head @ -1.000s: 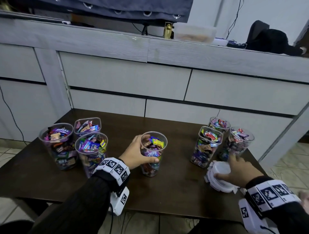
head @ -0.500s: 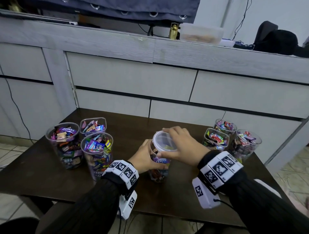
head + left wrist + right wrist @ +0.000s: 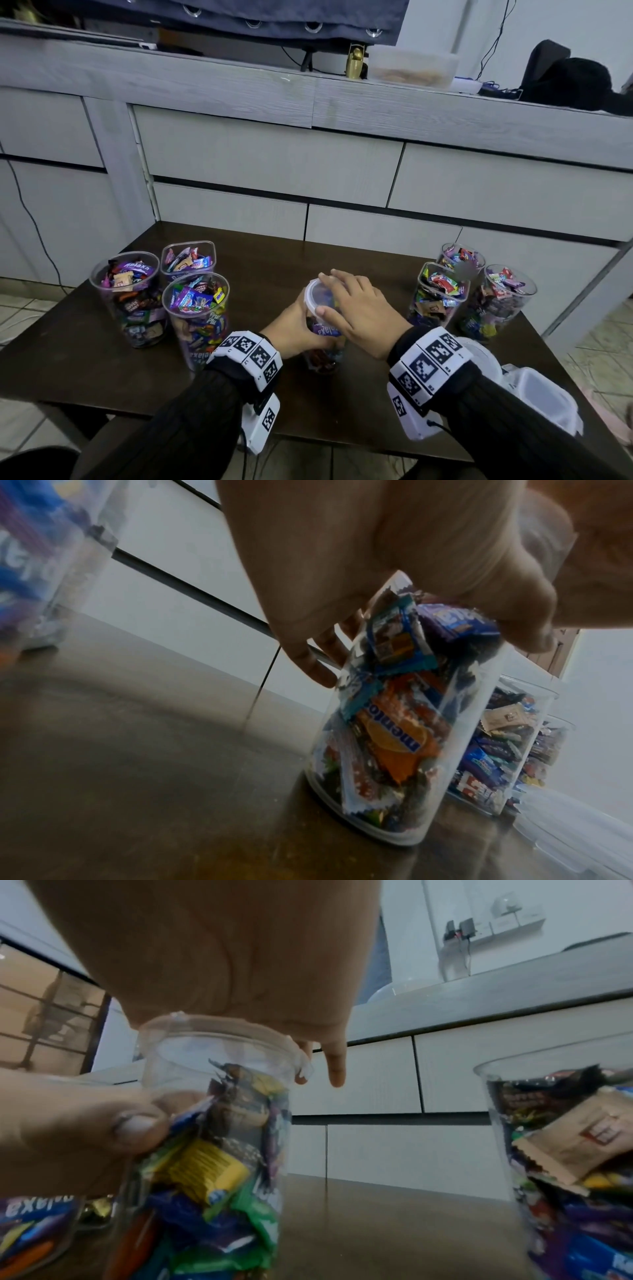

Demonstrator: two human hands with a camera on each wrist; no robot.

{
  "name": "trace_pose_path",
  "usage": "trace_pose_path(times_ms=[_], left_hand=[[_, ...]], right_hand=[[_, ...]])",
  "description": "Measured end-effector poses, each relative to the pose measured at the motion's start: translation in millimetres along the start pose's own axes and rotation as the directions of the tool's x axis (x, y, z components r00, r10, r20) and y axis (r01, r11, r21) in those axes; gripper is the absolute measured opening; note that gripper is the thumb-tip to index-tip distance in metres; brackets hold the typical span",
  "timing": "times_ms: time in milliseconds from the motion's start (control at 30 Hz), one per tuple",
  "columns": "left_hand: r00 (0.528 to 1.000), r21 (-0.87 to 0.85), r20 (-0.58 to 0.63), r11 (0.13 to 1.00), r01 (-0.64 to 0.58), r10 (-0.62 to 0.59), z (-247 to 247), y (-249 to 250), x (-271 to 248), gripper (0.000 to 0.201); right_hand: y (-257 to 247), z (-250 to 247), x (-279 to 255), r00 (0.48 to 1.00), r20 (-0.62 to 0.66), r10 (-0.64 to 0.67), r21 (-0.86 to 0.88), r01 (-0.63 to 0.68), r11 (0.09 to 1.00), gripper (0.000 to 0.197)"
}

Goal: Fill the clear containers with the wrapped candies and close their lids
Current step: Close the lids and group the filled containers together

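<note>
A clear round container (image 3: pixel 322 356) full of wrapped candies stands mid-table. My left hand (image 3: pixel 294 332) grips its side, thumb toward me; the left wrist view shows the fingers (image 3: pixel 308 658) curled round the container (image 3: pixel 404 737). A clear lid (image 3: pixel 315 294) sits on its mouth. My right hand (image 3: pixel 356 308) lies flat on that lid, palm down and fingers stretched over it. From the right wrist view the palm (image 3: pixel 222 947) presses on the lid (image 3: pixel 219 1031), with fingertips hanging past the far rim.
Three open candy-filled containers (image 3: pixel 197 318) stand at the left of the dark table (image 3: pixel 274 253), and three more (image 3: pixel 442 294) at the right. A pile of white lids (image 3: pixel 544 394) lies near the right front edge. Grey cabinet drawers rise behind the table.
My right hand left the lid pile, carried a lid to the middle container and now lies flat on it. The left hand kept its grip on the container.
</note>
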State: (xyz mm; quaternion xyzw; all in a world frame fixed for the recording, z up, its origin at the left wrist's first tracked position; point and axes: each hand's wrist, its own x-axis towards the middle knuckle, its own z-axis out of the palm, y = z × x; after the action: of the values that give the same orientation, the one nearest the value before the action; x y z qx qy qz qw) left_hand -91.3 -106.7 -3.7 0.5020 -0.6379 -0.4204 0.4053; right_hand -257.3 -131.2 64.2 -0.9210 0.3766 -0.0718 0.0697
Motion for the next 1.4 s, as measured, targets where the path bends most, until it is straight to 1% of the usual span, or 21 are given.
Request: trace_pose_path(times_ms=[67, 133, 233, 300, 367, 400, 467, 567, 633, 733, 833, 900, 1033, 1167, 1300, 1400], left_hand=[[1.000, 0.005, 0.012, 1.000, 0.012, -0.012, -2.0, -0.8, 0.6, 0.100], [0.999, 0.008, 0.012, 0.999, 0.037, -0.037, -6.7, -1.0, 0.3, 0.104], [0.997, 0.024, 0.027, 0.997, 0.069, -0.070, -14.6, -1.1, -1.4, 0.103], [0.998, 0.039, 0.013, 0.997, 0.061, -0.062, -16.3, -0.8, -3.5, 0.100], [0.999, 0.063, -0.011, 0.998, 0.032, -0.031, -15.6, 0.0, -5.0, 0.099], [1.000, 0.079, -0.015, 0.997, 0.019, -0.018, -14.8, 0.4, -5.4, 0.098], [1.000, 0.102, -0.008, 0.995, 0.012, -0.011, -12.9, 2.5, -5.9, 0.098], [1.000, 0.099, 0.003, 0.995, 0.009, -0.010, -9.3, 6.4, -4.5, 0.107], [1.000, 0.075, 0.000, 0.997, 0.010, -0.010, -6.2, 7.5, -2.6, 0.110], [1.000, 0.044, -0.026, 0.999, 0.002, -0.001, -3.3, 7.5, -1.2, 0.102], [1.000, 0.017, -0.004, 1.000, -0.004, 0.004, -6.1, 8.1, -1.3, 0.101], [0.999, 0.005, 0.034, 1.000, -0.004, 0.004, -12.1, 9.7, 0.6, 0.101], [0.992, 0.000, 0.127, 1.000, 0.015, -0.015, -20.3, 13.1, 4.7, 0.100], [0.991, 0.012, 0.133, 1.000, 0.013, -0.014, -20.4, 12.3, 6.9, 0.102], [0.996, 0.093, 0.086, 0.996, 0.002, -0.010, -21.4, 8.8, 7.3, 0.100], [0.998, 0.171, -0.054, 0.985, -0.031, 0.041, -27.2, 6.2, 6.0, 0.090]], right_hand=[[0.4, -0.7, -0.4, 1.000, 0.007, 0.002, -0.005, -0.002, 1.000, 0.063], [2.6, -6.9, 0.7, 0.999, 0.040, 0.011, 0.074, -0.014, 0.997, 0.060], [11.3, -23.7, 3.2, 0.998, 0.057, -0.030, 0.239, 0.015, 0.971, 0.043], [20.0, -34.6, 2.5, 0.996, 0.078, -0.045, 0.254, 0.024, 0.967, 0.039], [28.5, -41.7, 0.8, 0.988, 0.151, -0.013, 0.241, -0.024, 0.970, 0.039], [31.7, -43.4, 0.0, 0.983, 0.181, 0.006, 0.234, -0.050, 0.971, 0.041], [37.1, -44.9, -1.9, 0.980, 0.197, 0.013, 0.220, -0.057, 0.974, 0.053], [43.8, -45.6, -6.8, 0.976, 0.217, -0.015, 0.239, -0.039, 0.970, 0.070], [46.7, -41.7, -10.1, 0.983, 0.178, -0.045, 0.208, 0.007, 0.978, 0.071], [46.3, -32.3, -12.4, 0.994, 0.062, -0.093, 0.120, 0.085, 0.989, 0.066], [46.9, -27.1, -12.8, 0.996, -0.014, -0.092, 0.182, 0.093, 0.979, 0.066], [47.0, -26.6, -12.0, 0.996, -0.041, -0.084, 0.196, 0.090, 0.976, 0.067], [40.0, -27.2, -7.5, 0.991, -0.087, -0.103, 0.080, 0.110, 0.991, 0.069], [37.5, -28.1, -5.1, 0.991, -0.089, -0.101, -0.002, 0.101, 0.995, 0.071], [41.1, -29.7, -6.1, 0.986, -0.088, -0.144, 0.155, 0.157, 0.975, 0.070], [49.0, -31.7, -7.5, 0.989, -0.099, -0.111, 0.263, 0.133, 0.955, 0.060]])
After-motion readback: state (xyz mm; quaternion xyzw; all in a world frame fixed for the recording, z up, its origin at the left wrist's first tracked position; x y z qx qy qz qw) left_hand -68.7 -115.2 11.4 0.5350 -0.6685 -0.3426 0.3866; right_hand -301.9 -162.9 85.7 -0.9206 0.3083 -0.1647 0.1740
